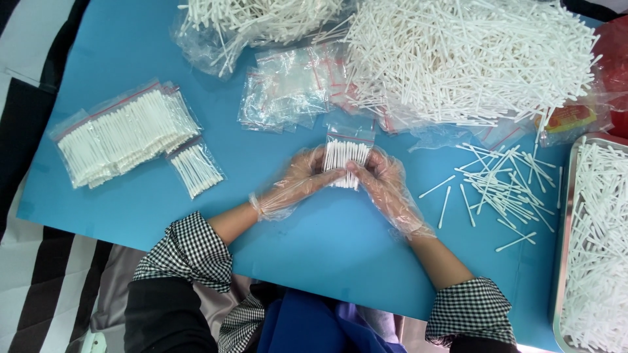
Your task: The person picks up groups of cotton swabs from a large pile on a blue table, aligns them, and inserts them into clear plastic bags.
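Both my hands wear clear plastic gloves and meet at the middle of the blue table. Between them is a small clear zip bag filled with white cotton swabs. My left hand grips the bag's lower left side. My right hand pinches its lower right side. The bag lies flat on the table with its mouth pointing away from me.
Filled swab bags and one single filled bag lie at the left. Empty zip bags sit at the back centre, beside a big heap of loose swabs. Scattered swabs and a metal tray of swabs are at the right.
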